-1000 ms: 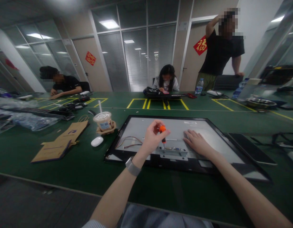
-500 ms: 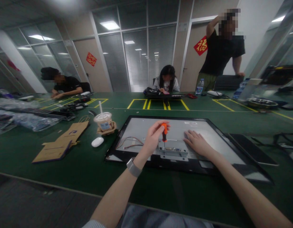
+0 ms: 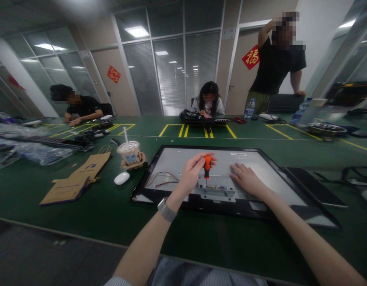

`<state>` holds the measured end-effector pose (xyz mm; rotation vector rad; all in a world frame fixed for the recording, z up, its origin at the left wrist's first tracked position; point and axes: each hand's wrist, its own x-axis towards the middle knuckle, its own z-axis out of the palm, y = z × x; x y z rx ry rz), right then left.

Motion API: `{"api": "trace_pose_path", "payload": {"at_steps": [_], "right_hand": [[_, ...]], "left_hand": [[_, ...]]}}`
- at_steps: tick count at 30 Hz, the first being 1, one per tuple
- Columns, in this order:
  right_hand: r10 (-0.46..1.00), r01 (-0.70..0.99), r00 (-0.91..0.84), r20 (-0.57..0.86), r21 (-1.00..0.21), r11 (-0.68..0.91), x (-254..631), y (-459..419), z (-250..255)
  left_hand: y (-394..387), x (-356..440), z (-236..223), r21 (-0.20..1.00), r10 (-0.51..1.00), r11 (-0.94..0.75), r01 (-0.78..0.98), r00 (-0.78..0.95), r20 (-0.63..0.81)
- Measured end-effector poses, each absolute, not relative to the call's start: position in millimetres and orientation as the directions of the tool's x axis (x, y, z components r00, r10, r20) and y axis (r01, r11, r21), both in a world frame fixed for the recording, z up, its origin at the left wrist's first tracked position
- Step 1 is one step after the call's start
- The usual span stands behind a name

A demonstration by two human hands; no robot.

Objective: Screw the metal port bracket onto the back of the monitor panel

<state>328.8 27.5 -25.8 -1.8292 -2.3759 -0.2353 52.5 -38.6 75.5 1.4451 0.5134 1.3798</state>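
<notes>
My left hand (image 3: 194, 171) is closed around the orange and black handle of a screwdriver (image 3: 207, 166), held upright with its shaft pointing down. The tip meets the left part of a metal bracket (image 3: 217, 192) that carries connector ports. Under it lies a flat display panel (image 3: 171, 159) with a grey metal back and a black frame. My right hand (image 3: 247, 178) rests flat on the panel's back, right of the bracket, fingers spread and holding nothing. Thin wires (image 3: 164, 178) lie on the panel left of the screwdriver.
Left of the panel are a white mouse (image 3: 122, 178), a lidded drink cup (image 3: 131, 154) with a straw and a brown paper bag (image 3: 79, 176). A dark flat slab (image 3: 316, 186) lies on the right. Two people sit across the table; another stands at the back right.
The screwdriver handle has turned slightly and the fingers of my left hand have shifted around it. My right hand stays in place on the panel.
</notes>
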Motion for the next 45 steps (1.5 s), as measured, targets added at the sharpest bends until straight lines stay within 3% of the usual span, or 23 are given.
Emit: {"api": "trace_pose_path", "payload": {"at_steps": [5,17,26,34,45], "right_hand": [[0.941,0.965,-0.261,0.217,0.028,0.261,329.4,28.3,-27.3],[0.93,0.961,-0.273,0.246,0.034,0.274,330.4,29.9,-29.6],[0.935,0.964,-0.265,0.237,0.03,0.266,330.2,28.6,-28.3],[0.938,0.965,-0.259,0.231,0.027,0.26,330.4,29.3,-29.7],[0.93,0.96,-0.278,0.241,0.041,0.276,331.2,29.9,-31.0]], "left_hand": [[-40.9,51.3,77.6,0.869,0.844,-0.44,-0.228,0.225,0.486],[-39.7,53.7,80.0,0.877,0.876,-0.453,-0.16,0.1,0.471],[-40.9,51.4,79.6,0.869,0.86,-0.456,-0.191,0.155,0.486],[-38.5,56.3,75.4,0.843,0.832,-0.344,-0.413,0.283,0.478],[-40.8,52.8,77.3,0.875,0.846,-0.395,-0.28,0.262,0.465]]}}
